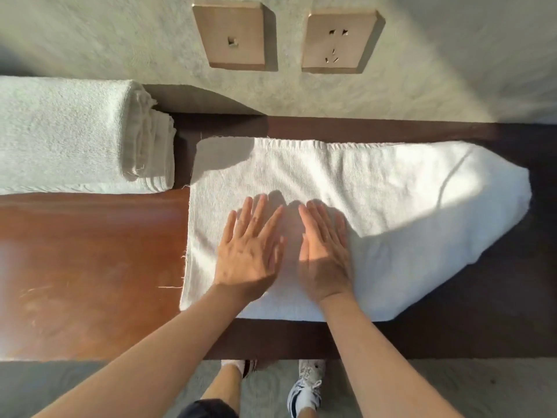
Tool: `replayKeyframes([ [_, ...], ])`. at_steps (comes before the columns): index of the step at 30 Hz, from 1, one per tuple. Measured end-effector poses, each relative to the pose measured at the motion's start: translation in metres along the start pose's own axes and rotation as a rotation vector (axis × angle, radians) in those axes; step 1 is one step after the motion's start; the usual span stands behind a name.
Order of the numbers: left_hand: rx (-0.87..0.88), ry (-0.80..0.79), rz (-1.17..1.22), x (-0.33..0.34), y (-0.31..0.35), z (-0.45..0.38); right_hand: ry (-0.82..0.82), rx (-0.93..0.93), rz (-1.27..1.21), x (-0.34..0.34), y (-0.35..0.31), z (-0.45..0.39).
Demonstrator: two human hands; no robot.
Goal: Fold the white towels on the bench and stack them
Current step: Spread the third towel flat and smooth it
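A white towel point(376, 188) lies across the brown wooden bench point(90, 267), folded lengthwise, with its right end bunched and slanting. My left hand point(250, 251) rests flat on its near middle, fingers spread. Just to the right, my right hand point(325, 254) also lies flat on the towel, fingers together. Neither hand grips the cloth. A stack of folded white towels point(75, 137) sits at the bench's back left, apart from the spread towel.
A textured wall rises behind the bench, carrying a switch plate point(232, 34) and a socket plate point(337, 40). Bare bench surface shows at the left front. My feet in sneakers point(304, 387) stand on the floor below the bench edge.
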State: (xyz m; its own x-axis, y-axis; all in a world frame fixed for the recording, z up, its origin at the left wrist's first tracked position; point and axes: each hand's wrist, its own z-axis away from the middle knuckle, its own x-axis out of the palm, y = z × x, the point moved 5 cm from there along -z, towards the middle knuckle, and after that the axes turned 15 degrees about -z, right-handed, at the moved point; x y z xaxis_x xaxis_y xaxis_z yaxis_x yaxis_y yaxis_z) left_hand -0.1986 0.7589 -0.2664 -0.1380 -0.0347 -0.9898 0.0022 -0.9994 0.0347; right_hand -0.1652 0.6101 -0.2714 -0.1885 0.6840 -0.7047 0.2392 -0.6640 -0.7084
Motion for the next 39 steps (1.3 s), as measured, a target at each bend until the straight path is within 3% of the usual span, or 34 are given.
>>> replayKeyframes([
  [4,0.019,-0.010,-0.113,0.014,-0.003,0.020,-0.061,0.058,-0.233,-0.009,-0.003,0.006],
  [10,-0.019,-0.016,-0.147,0.015,-0.027,0.042,0.046,0.169,0.283,-0.061,0.035,0.043],
  [13,-0.069,0.018,-0.049,0.003,-0.011,0.046,-0.057,0.209,0.355,-0.065,0.051,0.057],
  [15,0.023,0.071,0.055,-0.007,0.035,0.033,-0.041,0.201,0.192,-0.067,0.050,0.053],
  [17,0.151,0.113,0.144,-0.018,0.097,0.014,0.054,0.257,-0.162,-0.080,0.047,0.051],
  [19,0.169,0.072,0.235,-0.018,0.142,-0.003,0.176,0.254,-0.387,-0.104,0.048,0.054],
  [23,0.153,0.016,0.082,0.002,0.170,-0.005,0.428,0.146,-0.162,-0.165,0.070,0.070],
  [29,0.131,0.089,0.157,-0.024,0.211,-0.055,0.707,0.445,-0.302,-0.242,0.137,0.057],
  [32,0.107,0.119,0.102,-0.027,0.242,-0.090,0.672,0.494,-0.286,-0.265,0.157,0.030],
  [35,0.014,0.110,-0.047,-0.012,0.251,-0.097,0.502,0.548,-0.258,-0.274,0.177,-0.001],
  [39,0.010,0.114,-0.059,0.002,0.248,-0.101,0.366,0.710,-0.290,-0.277,0.204,-0.036],
])
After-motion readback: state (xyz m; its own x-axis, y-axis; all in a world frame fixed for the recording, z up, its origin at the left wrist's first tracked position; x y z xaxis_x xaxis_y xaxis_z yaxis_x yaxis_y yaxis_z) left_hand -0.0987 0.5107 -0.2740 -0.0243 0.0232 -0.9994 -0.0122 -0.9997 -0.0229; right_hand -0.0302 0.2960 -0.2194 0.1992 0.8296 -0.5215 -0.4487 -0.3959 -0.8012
